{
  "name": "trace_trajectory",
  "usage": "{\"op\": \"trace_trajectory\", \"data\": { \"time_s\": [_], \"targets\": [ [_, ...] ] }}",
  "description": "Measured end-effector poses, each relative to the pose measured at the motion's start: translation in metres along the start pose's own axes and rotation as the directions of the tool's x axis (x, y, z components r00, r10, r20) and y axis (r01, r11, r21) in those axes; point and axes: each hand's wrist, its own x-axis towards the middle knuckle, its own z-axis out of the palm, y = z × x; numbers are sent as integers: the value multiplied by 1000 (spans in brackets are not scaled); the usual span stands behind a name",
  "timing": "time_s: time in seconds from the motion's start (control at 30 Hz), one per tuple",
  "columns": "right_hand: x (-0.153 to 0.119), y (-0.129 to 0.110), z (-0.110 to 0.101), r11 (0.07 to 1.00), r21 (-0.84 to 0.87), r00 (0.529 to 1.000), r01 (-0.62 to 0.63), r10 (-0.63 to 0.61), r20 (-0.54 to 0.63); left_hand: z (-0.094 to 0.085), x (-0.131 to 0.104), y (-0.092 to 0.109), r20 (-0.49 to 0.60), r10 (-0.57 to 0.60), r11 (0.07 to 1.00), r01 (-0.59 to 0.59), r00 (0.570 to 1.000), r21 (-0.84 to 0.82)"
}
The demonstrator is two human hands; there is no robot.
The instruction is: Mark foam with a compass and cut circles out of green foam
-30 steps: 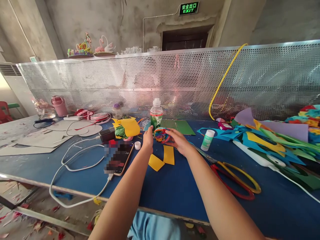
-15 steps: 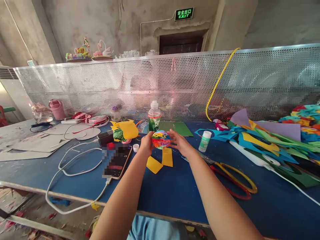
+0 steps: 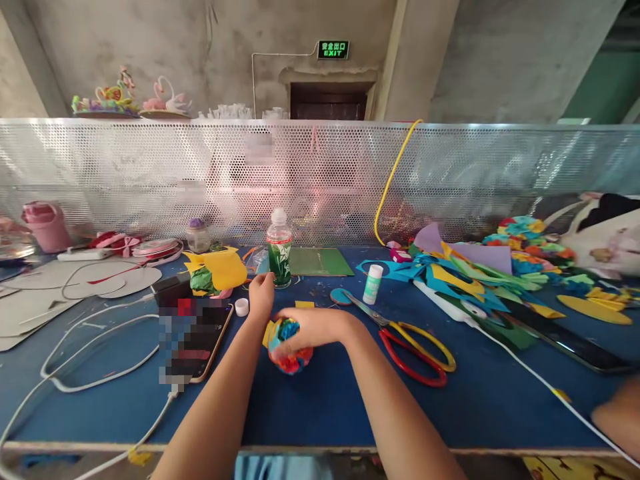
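Observation:
My right hand point(image 3: 320, 328) is wrapped over the top of a multicoloured paper ball point(image 3: 290, 360), low over the blue table. My left hand point(image 3: 262, 293) is closed just in front of a green-labelled bottle point(image 3: 280, 253); its fingertips are hidden, so anything in them does not show. A yellow paper piece point(image 3: 304, 304) lies beyond my right hand, and another yellow piece point(image 3: 268, 333) shows partly behind the ball. Scissors with red and yellow handles point(image 3: 417, 350) lie to the right, next to an upright glue stick point(image 3: 373, 285). A small white cap point(image 3: 241, 307) sits left of my left hand.
A phone point(image 3: 207, 343) with a white cable point(image 3: 103, 383) lies at left. Cut coloured paper point(image 3: 465, 280) is heaped at right, near a dark phone point(image 3: 575, 340). Another person's hand point(image 3: 620, 413) enters at the right edge. A perforated metal panel point(image 3: 325, 180) stands behind the table.
The ball has come down and nearer, from between both hands to my right hand alone. My left hand has moved off it and closed. The view has turned right.

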Motion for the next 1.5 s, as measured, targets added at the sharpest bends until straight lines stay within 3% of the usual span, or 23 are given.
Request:
{"op": "trace_trajectory", "data": {
  "time_s": [0.07,0.1,0.17,0.23,0.27,0.33,0.43,0.47,0.5,0.63,0.67,0.8,0.83,0.9,0.97,1.07,1.13,1.3,1.33,1.4,1.5],
  "targets": [
    [-13,-12,-3,996,-83,996,-19,27,89,1,-1,0,-13,11,1000,-11,1000,-6],
    [-19,-17,-3,993,-114,997,-22,31,75,1,-1,1,-13,16,1000,-17,1000,-12],
    [-28,-20,0,990,-144,999,-5,-1,-43,3,-3,3,-1,33,999,-33,999,-26],
    [-32,-14,4,990,-131,967,52,-83,-241,4,-5,5,23,56,998,-55,998,-35],
    [-33,-7,5,989,-124,926,82,-122,-358,5,-6,6,35,70,997,-69,997,-34],
    [-30,13,6,987,-129,794,94,-153,-588,6,-8,6,57,98,995,-98,994,-13],
    [-19,44,-2,998,-62,568,15,-59,-821,6,-10,3,107,140,988,-146,984,54],
    [-15,52,-7,999,-37,526,-10,-26,-850,5,-11,1,127,153,983,-164,980,81],
    [-12,58,-12,999,-22,511,-27,-5,-859,5,-12,0,146,165,977,-182,975,108],
    [-19,68,-29,994,-34,557,-105,30,-830,4,-18,-3,237,211,945,-260,948,199],
    [-27,71,-33,989,-31,536,-143,51,-843,5,-20,-3,271,221,935,-282,937,213],
    [-66,93,-46,934,76,351,-349,206,-913,11,-32,-5,415,251,895,-373,874,245],
    [-74,101,-49,911,112,324,-396,253,-911,12,-35,-6,448,252,886,-391,858,250],
    [-84,119,-54,875,172,342,-453,349,-872,15,-40,-9,505,241,870,-416,828,266],
    [-84,135,-57,864,207,410,-459,413,-813,16,-43,-12,548,224,856,-431,806,284],
    [-71,148,-59,887,225,520,-404,424,-742,16,-44,-17,579,209,842,-446,788,303],
    [-60,148,-63,901,224,549,-371,407,-730,15,-44,-18,582,209,837,-452,786,309],
    [-33,123,-62,945,173,467,-276,289,-836,18,-46,-12,562,267,825,-487,783,287],
    [-29,114,-56,962,157,473,-225,248,-845,19,-48,-10,562,288,821,-501,776,272],
    [-21,96,-40,985,140,539,-103,174,-824,21,-51,-5,570,327,812,-533,753,238],
    [-15,75,-15,991,133,591,-2,108,-799,24,-57,0,599,346,796,-564,722,219]
  ]
}}
